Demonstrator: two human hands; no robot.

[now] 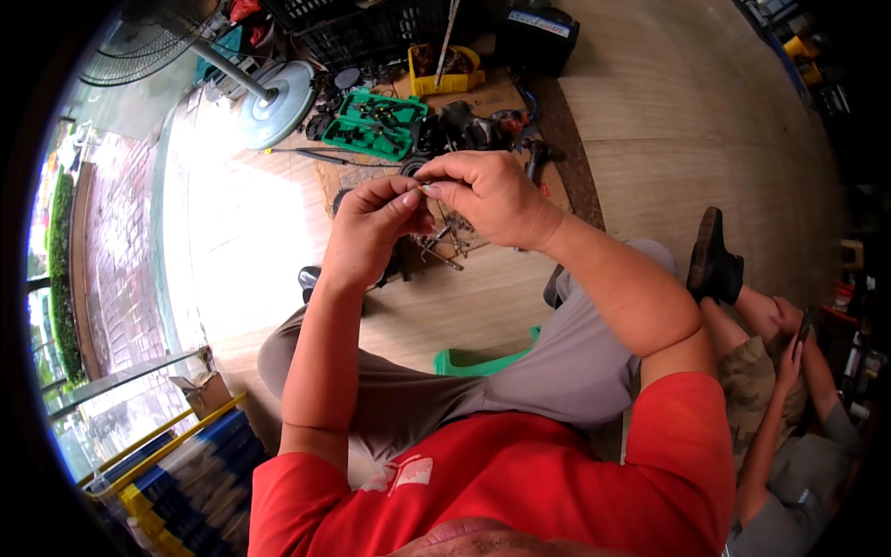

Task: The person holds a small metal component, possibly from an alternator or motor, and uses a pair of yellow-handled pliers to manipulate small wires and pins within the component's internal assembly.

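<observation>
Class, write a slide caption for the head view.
Left hand and right hand pinch something tiny, an open green case beyond.

1. Floor (668,111): smooth, glossy, with wood-like grain.
2. Shirt (501,473): matt red cloth.
3. Trousers (575,371): matt grey cloth, softly creased.
4. Tool case (345,139): smooth green plastic.
5. Fan base (290,110): smooth, with a soft sheen.
6. Small box (208,396): plain matt cardboard.
7. Tub (455,84): yellow plastic.
8. Crate (339,42): black matt plastic.

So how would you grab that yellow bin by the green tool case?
I'd take the yellow bin by its near rim, coming from the person's side: that edge looks open to fingers, while the black crate stands behind. Dodge the thin stick crossing it, and keep it level, because dark things lie inside.
</observation>
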